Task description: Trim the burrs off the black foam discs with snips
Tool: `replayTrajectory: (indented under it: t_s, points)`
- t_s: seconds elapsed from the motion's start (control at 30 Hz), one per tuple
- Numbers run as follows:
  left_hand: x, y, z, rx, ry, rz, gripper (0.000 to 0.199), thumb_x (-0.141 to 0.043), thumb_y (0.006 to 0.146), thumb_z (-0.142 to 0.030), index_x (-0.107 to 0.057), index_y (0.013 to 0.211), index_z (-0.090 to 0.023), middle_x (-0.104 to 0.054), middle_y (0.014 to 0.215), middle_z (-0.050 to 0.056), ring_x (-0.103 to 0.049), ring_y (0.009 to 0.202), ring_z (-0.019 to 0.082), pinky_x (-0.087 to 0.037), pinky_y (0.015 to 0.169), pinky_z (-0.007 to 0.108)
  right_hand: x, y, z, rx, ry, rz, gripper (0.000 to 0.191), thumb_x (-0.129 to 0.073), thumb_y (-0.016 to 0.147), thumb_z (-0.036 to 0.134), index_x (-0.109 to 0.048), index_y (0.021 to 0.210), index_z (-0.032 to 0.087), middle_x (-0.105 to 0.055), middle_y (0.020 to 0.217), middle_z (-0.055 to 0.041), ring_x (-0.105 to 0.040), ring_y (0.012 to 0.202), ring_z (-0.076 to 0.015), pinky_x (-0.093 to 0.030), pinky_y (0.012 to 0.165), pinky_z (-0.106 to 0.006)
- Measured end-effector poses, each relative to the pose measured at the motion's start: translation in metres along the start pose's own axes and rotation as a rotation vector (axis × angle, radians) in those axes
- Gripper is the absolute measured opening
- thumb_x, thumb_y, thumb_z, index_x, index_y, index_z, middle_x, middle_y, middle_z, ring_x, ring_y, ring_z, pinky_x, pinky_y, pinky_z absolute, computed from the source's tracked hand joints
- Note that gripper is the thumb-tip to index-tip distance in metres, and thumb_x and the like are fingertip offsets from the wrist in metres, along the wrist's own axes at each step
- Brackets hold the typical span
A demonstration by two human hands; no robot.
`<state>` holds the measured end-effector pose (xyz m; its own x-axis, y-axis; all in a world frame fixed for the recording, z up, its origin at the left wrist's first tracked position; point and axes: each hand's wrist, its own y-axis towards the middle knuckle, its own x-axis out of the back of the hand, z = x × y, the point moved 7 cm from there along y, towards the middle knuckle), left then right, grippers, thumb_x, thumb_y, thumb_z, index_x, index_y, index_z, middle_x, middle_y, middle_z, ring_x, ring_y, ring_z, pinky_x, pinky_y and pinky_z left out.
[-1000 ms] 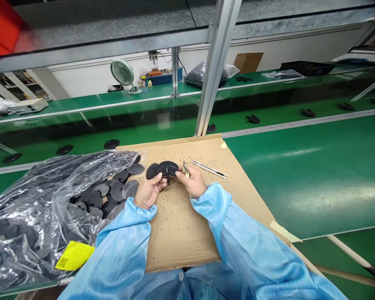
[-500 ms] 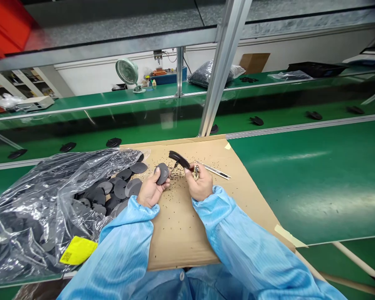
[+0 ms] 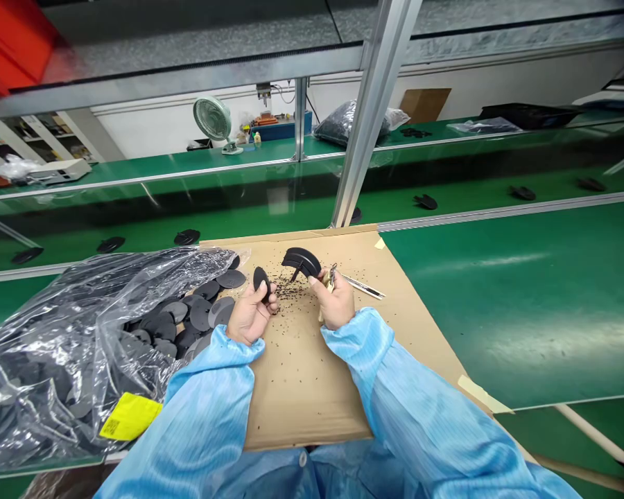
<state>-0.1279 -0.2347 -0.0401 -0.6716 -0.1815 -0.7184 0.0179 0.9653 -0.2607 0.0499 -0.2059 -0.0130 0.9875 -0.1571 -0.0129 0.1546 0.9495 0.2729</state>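
Observation:
My left hand (image 3: pixel 252 312) grips a round black plastic disc (image 3: pixel 261 283) between thumb and fingers, turned nearly edge-on. In my right hand (image 3: pixel 337 299) is a curved black plastic piece (image 3: pixel 302 261) with a thin stem hanging under it. A small metal tool (image 3: pixel 331 277), perhaps nippers, also sits in that hand, mostly covered by the fingers. The disc and the curved piece are apart, with a small gap between them. Beneath both hands, tiny black scraps (image 3: pixel 291 290) lie scattered over the brown cardboard (image 3: pixel 301 388).
To the left, a clear plastic bag (image 3: pixel 73 305) spills many black discs (image 3: pixel 200 314); a yellow label (image 3: pixel 130 416) lies on it. A slim utility knife (image 3: pixel 362 287) rests right of my hand. Behind, black parts (image 3: pixel 187 237) ride a green belt (image 3: pixel 249 208) past a metal post (image 3: pixel 367 118).
The disc in my left hand has turned from face-on to nearly edge-on. The curved piece has tilted, showing more of its broad side. Parts on the belt have shifted slightly left.

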Motion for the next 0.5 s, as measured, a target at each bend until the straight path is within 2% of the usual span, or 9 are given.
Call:
replayTrajectory:
  t_s: [0.1,0.27,0.33,0.4,0.5]
  points:
    - [-0.0051,-0.0028,0.0001,0.057,-0.073,0.057,0.013,-0.062,0.083,-0.026,-0.055,0.085,-0.015,-0.047,0.065,-0.002,-0.041,0.049,0.006,-0.036,0.046,0.019,-0.0004,0.001,-0.0027,-0.003,-0.012,0.002,0.025,-0.065,0.071,0.039,-0.055,0.079,0.018,-0.05,0.066,0.003,-0.044,0.059,-0.0118,-0.039,0.06,-0.026]
    - [-0.0078,-0.0062,-0.0007,0.064,-0.082,0.126,0.037,-0.063,0.079,-0.051,-0.058,0.09,-0.015,-0.043,0.066,-0.002,-0.039,0.05,0.006,-0.036,0.047,0.021,-0.0027,-0.0001,-0.0026,0.014,-0.04,0.026,0.025,-0.063,0.072,0.041,-0.056,0.08,0.018,-0.049,0.065,0.0029,-0.043,0.059,-0.0118,-0.039,0.06,-0.026]
    - [-0.0073,-0.0057,0.0021,0.076,-0.063,0.131,0.037,-0.068,0.076,-0.048,-0.058,0.09,-0.015,-0.044,0.067,-0.003,-0.038,0.049,0.006,-0.036,0.046,0.02,-0.0031,0.0001,-0.0039,0.006,-0.011,0.029,0.026,-0.064,0.071,0.041,-0.056,0.079,0.018,-0.049,0.065,0.0031,-0.043,0.059,-0.0117,-0.039,0.059,-0.026]
    - [-0.0059,-0.0041,0.0036,0.057,-0.037,0.107,0.031,-0.073,0.073,-0.038,-0.057,0.087,-0.016,-0.045,0.066,-0.004,-0.039,0.049,0.005,-0.035,0.046,0.019,-0.0038,0.0002,-0.0066,-0.022,0.029,0.032,0.027,-0.066,0.07,0.041,-0.055,0.079,0.018,-0.049,0.066,0.0033,-0.043,0.059,-0.0116,-0.039,0.059,-0.026]
    - [-0.0032,-0.0017,0.0023,-0.016,0.004,0.042,0.029,-0.079,0.068,-0.023,-0.054,0.081,-0.016,-0.051,0.069,-0.003,-0.049,0.055,0.006,-0.044,0.053,0.02,-0.0056,0.0,-0.0114,-0.079,0.094,0.035,0.029,-0.068,0.068,0.041,-0.054,0.078,0.018,-0.048,0.065,0.0036,-0.043,0.059,-0.0117,-0.039,0.06,-0.026]
